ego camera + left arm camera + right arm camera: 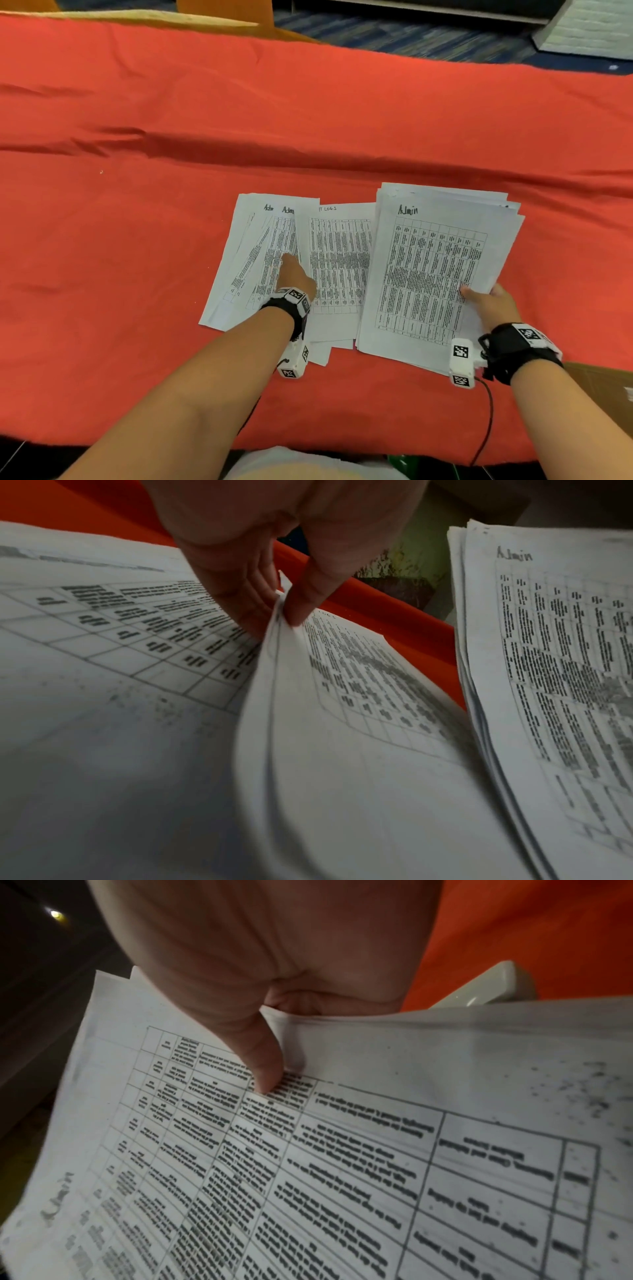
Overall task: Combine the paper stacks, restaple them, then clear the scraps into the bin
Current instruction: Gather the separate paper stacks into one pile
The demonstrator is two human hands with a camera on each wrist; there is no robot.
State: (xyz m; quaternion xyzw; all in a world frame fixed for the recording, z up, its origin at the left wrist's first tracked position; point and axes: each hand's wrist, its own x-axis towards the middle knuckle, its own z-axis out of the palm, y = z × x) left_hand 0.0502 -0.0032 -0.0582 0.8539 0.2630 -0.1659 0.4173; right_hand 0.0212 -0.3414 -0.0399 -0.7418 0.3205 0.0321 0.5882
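Observation:
Three groups of printed table sheets lie on the red cloth [171,222]. Fanned sheets headed "Admin" [250,260] are on the left, and sheets headed "IT LOGS" [339,267] are in the middle. My left hand [290,263] pinches the left edge of the IT LOGS sheets [342,696] between thumb and fingers [240,596] and lifts that edge. On the right, my right hand [479,298] holds a thicker "Admin" stack [435,270] at its right edge. The thumb [260,1064] lies on top of the stack [342,1177]; the fingers underneath are hidden.
Wide wrinkled cloth stretches beyond and left of the papers. A brown cardboard surface [606,387] shows at the near right table edge. A pale plastic object [493,985] peeks out behind the held stack in the right wrist view. A cable [488,418] hangs from my right wrist.

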